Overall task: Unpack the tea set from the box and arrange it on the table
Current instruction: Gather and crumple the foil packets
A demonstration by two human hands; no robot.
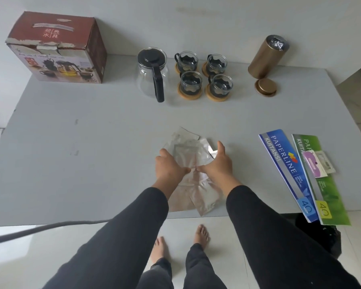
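Foil pouches (193,174) lay directly under both hands, long axis running away from the person; left hand (170,166) and right hand (216,163) pressed them flat-fingered, equally near.

Left hand (169,165) and right hand (215,162) outstretched (thumbs touching).

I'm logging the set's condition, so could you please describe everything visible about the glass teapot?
The glass teapot stands upright at the far middle of the grey table, just left of the four glass cups, apart from them. Its rounded body looks like clear glass and appears empty. A black lid is closed on top, and a black handle curves down toward the camera. No hand touches it.
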